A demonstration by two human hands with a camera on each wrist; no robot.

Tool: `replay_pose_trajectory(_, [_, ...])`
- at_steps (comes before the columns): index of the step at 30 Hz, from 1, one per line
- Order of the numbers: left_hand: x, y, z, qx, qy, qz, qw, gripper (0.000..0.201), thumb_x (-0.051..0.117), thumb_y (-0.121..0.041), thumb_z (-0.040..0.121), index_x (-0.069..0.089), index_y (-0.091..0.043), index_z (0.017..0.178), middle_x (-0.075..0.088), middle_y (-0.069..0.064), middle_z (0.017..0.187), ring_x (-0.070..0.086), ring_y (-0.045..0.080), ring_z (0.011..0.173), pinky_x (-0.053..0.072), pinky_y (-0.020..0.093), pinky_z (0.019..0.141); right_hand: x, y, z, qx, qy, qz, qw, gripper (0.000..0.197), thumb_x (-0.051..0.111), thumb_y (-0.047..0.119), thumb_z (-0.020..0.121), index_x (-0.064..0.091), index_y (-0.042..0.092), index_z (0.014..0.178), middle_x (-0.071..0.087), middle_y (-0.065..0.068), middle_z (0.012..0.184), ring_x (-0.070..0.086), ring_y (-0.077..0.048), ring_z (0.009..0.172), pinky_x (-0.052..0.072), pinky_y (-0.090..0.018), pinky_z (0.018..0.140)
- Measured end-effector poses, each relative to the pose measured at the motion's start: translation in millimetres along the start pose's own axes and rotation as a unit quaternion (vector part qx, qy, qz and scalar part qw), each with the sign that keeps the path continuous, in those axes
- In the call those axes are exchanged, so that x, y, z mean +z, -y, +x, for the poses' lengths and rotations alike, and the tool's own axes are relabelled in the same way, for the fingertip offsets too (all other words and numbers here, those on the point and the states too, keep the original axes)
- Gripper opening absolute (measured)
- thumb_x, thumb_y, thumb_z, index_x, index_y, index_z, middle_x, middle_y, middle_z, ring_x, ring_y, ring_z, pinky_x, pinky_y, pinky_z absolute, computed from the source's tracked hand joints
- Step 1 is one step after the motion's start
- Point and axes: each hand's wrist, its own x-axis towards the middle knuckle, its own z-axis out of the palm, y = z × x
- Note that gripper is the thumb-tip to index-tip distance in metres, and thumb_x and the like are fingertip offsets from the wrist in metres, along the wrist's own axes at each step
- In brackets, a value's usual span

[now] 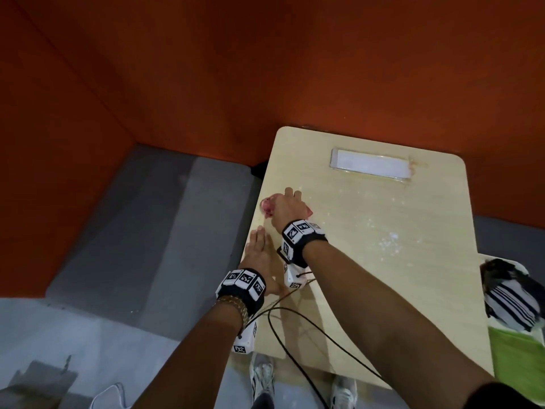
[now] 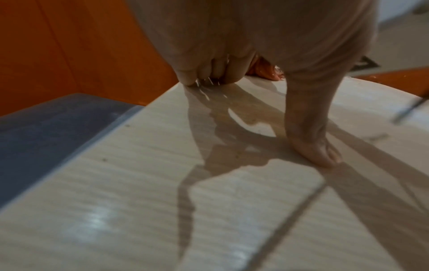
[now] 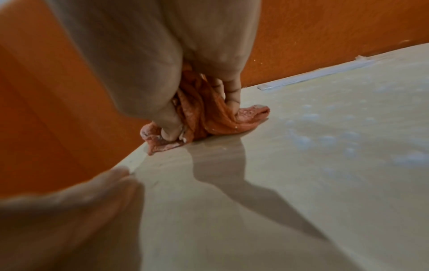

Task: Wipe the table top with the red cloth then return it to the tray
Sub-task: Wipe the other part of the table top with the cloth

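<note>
bunching the cloth (image 1: 269,208) at the counter (image 1: 413,231) left edge, the right hand (image 1: 287,208) grips it; the left hand (image 1: 256,255) lies flat, fingers straight. risk: white residue (image 1: 389,242) stays unwiped, or the cloth slips over the edge.

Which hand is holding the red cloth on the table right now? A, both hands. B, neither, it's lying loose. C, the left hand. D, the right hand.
D: the right hand grips the bunched red cloth, while the left hand rests flat on the table top.
</note>
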Motion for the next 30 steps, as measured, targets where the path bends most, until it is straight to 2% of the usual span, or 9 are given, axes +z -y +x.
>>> replay_pose_trajectory(2, [0.4, -3.0, 1.4, 0.002, -0.002, 0.013, 1.000, 0.150, 0.076, -0.065, 0.056, -0.028, -0.006, 0.145, -0.033, 0.012, 0.152, -0.026, 0.031, 0.143, -0.004, 0.041, 0.121, 5.4, -3.2, -17.7, -0.012, 0.000, 0.002, 1.000, 0.032, 0.058, 0.014, 0.087, 0.060, 0.012, 0.118, 0.047, -0.013, 0.127, 0.041, -0.035, 0.122, 0.047, -0.048, 0.089])
replay_pose_trajectory(4, [1.6, -3.0, 2.0, 0.013, 0.003, 0.008, 1.000, 0.142, 0.077, -0.057, 0.064, -0.030, -0.009, 0.143, -0.035, 0.008, 0.150, -0.025, 0.030, 0.143, -0.005, 0.040, 0.121, 15.6, -8.6, -38.3, -0.034, 0.010, -0.011, 0.999, 0.032, 0.052, 0.017, 0.089, 0.059, 0.013, 0.120, 0.047, -0.012, 0.125, 0.041, -0.034, 0.120, 0.046, -0.048, 0.090])
replay_pose_trajectory(6, [3.6, -1.1, 3.1, -0.005, 0.004, -0.028, 1.000, 0.142, 0.081, -0.050, 0.064, -0.030, -0.011, 0.144, -0.033, 0.009, 0.153, -0.024, 0.028, 0.144, -0.002, 0.038, 0.121, 22.9, -13.2, -47.1, -0.049, 0.009, -0.026, 0.998, 0.035, 0.052, 0.018, 0.088, 0.058, 0.012, 0.122, 0.046, -0.013, 0.125, 0.040, -0.034, 0.120, 0.046, -0.047, 0.091])
replay_pose_trajectory(10, [3.5, -0.8, 4.2, -0.004, 0.022, 0.001, 1.000, 0.147, 0.077, -0.062, 0.060, -0.029, -0.006, 0.145, -0.034, 0.014, 0.152, -0.028, 0.032, 0.142, -0.008, 0.040, 0.119, 12.5, -8.1, -10.6, -0.043, -0.016, -0.013, 0.999, 0.036, 0.060, 0.015, 0.085, 0.060, 0.010, 0.121, 0.048, -0.014, 0.127, 0.041, -0.034, 0.122, 0.047, -0.047, 0.093])
replay_pose_trajectory(14, [1.5, 2.1, 2.8, -0.001, 0.014, -0.032, 0.999, 0.148, 0.080, -0.057, 0.059, -0.028, -0.005, 0.144, -0.036, 0.010, 0.152, -0.027, 0.029, 0.143, -0.003, 0.037, 0.120, -6.8, -3.9, 25.6, -0.012, -0.002, -0.017, 1.000, 0.034, 0.059, 0.012, 0.086, 0.063, 0.011, 0.120, 0.047, -0.015, 0.128, 0.040, -0.036, 0.124, 0.046, -0.047, 0.089])
replay_pose_trajectory(18, [1.1, -3.1, 3.4, 0.003, 0.010, -0.006, 1.000, 0.150, 0.078, -0.060, 0.057, -0.031, -0.004, 0.143, -0.034, 0.015, 0.151, -0.028, 0.033, 0.142, -0.004, 0.041, 0.121, 4.9, -4.3, -12.2, -0.007, 0.000, -0.003, 1.000, 0.033, 0.057, 0.013, 0.090, 0.059, 0.009, 0.122, 0.046, -0.014, 0.128, 0.040, -0.034, 0.125, 0.046, -0.047, 0.092])
replay_pose_trajectory(21, [2.1, -1.4, 2.7, -0.005, 0.015, -0.053, 0.998, 0.142, 0.080, -0.047, 0.065, -0.033, -0.008, 0.142, -0.033, 0.011, 0.153, -0.025, 0.029, 0.144, -0.004, 0.036, 0.121, 22.9, -11.4, -47.7, -0.045, 0.016, -0.022, 0.999, 0.034, 0.051, 0.021, 0.092, 0.057, 0.010, 0.123, 0.046, -0.014, 0.126, 0.040, -0.033, 0.120, 0.047, -0.045, 0.093])
replay_pose_trajectory(25, [3.5, 0.4, 5.0, -0.002, 0.019, 0.003, 1.000, 0.148, 0.076, -0.064, 0.058, -0.031, -0.006, 0.143, -0.037, 0.014, 0.150, -0.029, 0.033, 0.141, -0.008, 0.040, 0.118, 11.8, -8.8, -15.7, -0.031, -0.009, -0.011, 0.999, 0.036, 0.061, 0.014, 0.087, 0.060, 0.009, 0.122, 0.047, -0.015, 0.128, 0.040, -0.035, 0.123, 0.046, -0.048, 0.093])
replay_pose_trajectory(30, [4.3, 3.1, 2.0, 0.004, 0.001, -0.047, 0.999, 0.144, 0.079, -0.054, 0.060, -0.026, -0.006, 0.146, -0.035, 0.008, 0.152, -0.026, 0.026, 0.143, 0.002, 0.037, 0.122, -3.4, 1.6, 24.3, 0.004, -0.001, -0.010, 1.000, 0.037, 0.062, 0.010, 0.087, 0.061, 0.009, 0.123, 0.046, -0.016, 0.129, 0.040, -0.036, 0.124, 0.047, -0.049, 0.092])
